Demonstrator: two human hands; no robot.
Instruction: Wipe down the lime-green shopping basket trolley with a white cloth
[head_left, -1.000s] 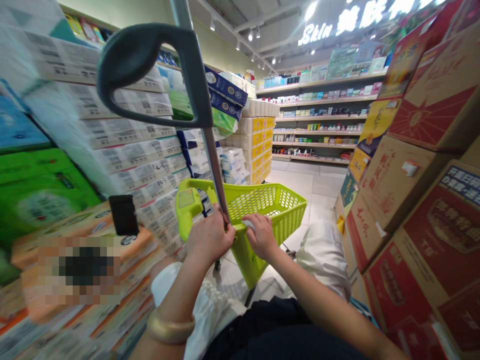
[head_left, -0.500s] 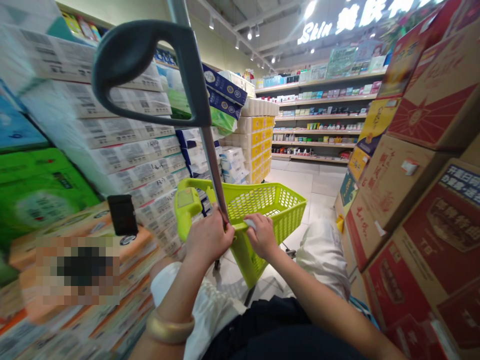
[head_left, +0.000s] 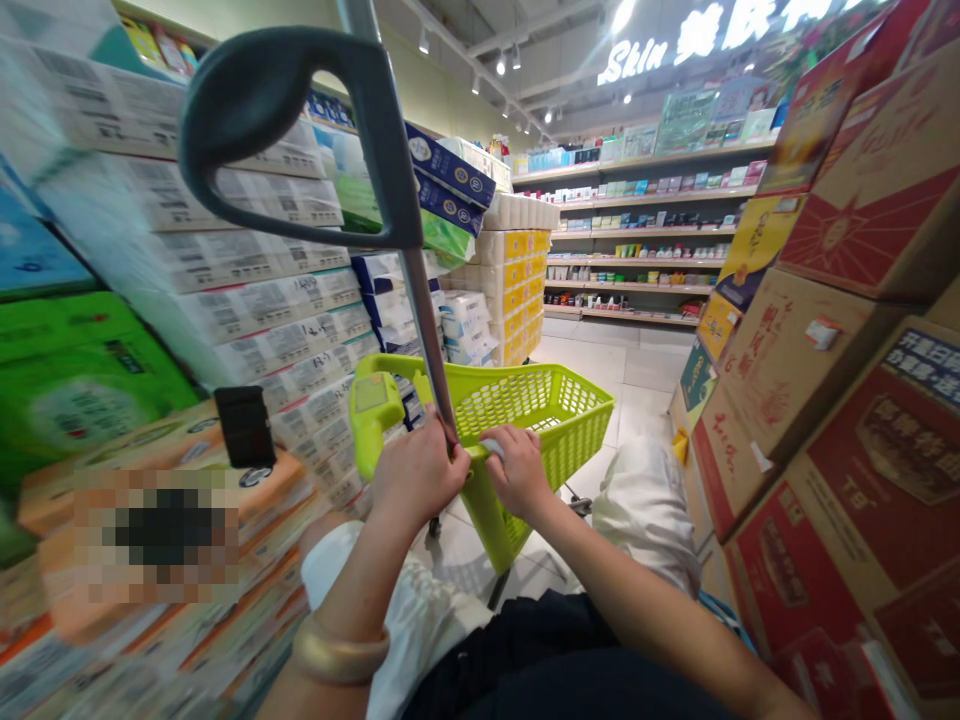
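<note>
A lime-green plastic shopping basket on wheels [head_left: 574,430] stands between my knees. A metal pole [head_left: 426,330] with a dark grey loop handle [head_left: 285,235] leans up from its near rim. My left hand [head_left: 421,465] is closed around the pole's lower part, with the thumb against the rim. A small white wad [head_left: 493,446], looking like a wipe or tissue, is pinched under the fingers of my right hand [head_left: 517,470], against the same rim just right of the pole. The pole's lower end is hidden behind my left hand.
Stacked white packs [head_left: 262,280] and orange packs [head_left: 281,480] rise on the left, with a black upright object [head_left: 244,427] on the orange ones. Red and brown cartons [head_left: 810,330] line the right. Shelves of bottles and boxes [head_left: 637,235] stand at the back, beyond the tiled floor [head_left: 592,345].
My right hand has slid slightly left along the rim with the white wad, closer to the pole. My left hand keeps its place on the pole.
</note>
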